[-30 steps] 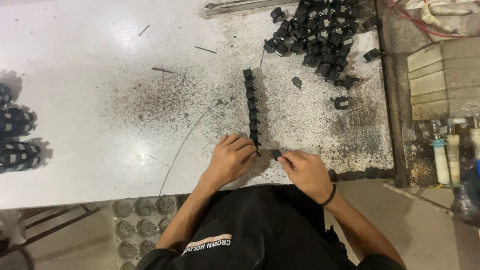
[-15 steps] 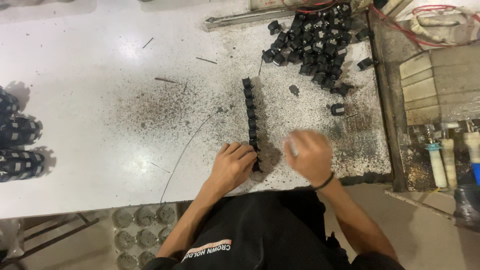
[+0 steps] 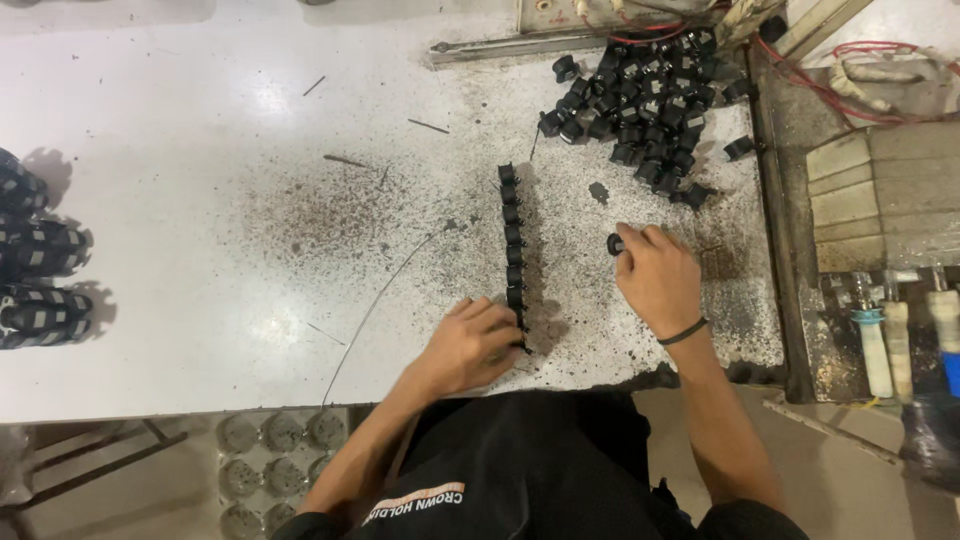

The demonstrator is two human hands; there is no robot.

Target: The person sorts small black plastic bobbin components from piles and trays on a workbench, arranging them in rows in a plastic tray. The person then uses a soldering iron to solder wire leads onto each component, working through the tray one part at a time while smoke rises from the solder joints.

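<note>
Both bare forearms reaching from the near edge toward the far side, elbows bent outward. Left hand [image 3: 470,345] lying low and near, palm down, fingers curled inward, the grip closed at the fingertips on the right side of the hand. Right hand [image 3: 655,278] stretched farther out and to the right, back of the hand up, wrist nearly straight, dark band around the wrist. Right fingers [image 3: 630,250] bunched and pinched together at the far left tip. Hands well apart, not touching.
</note>
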